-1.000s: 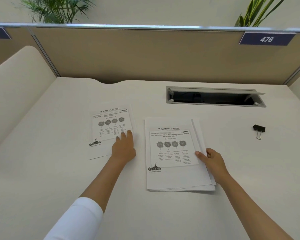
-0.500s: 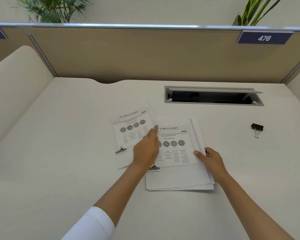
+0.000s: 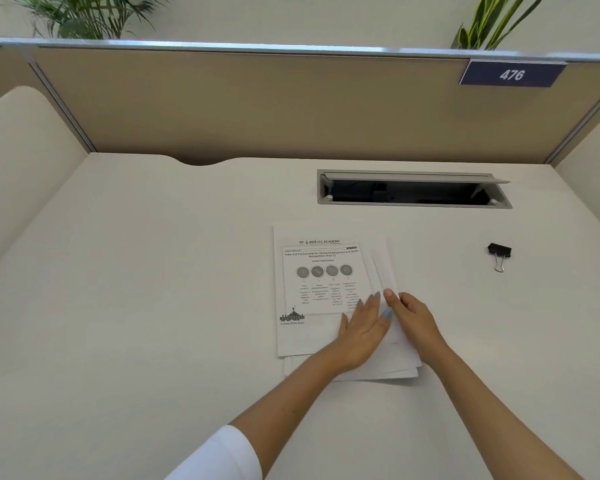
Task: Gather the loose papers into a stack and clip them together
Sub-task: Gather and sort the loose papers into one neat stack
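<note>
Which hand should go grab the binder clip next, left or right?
Right. The binder clip lies on the right hand's side, while the left hand lies flat across the paper stack, holding it down.

We sit at a pale cream desk (image 3: pixel 136 289) closed in by a tan partition (image 3: pixel 257 105) with a silver top rail (image 3: pixel 222 46). A blue number plate (image 3: pixel 512 74) reading 476 hangs at its right. A grey cable hatch (image 3: pixel 413 188) stands open in the desktop. Green plants (image 3: pixel 84 15) rise behind the partition against an off-white wall (image 3: pixel 291 19). The light is soft and even.
</note>
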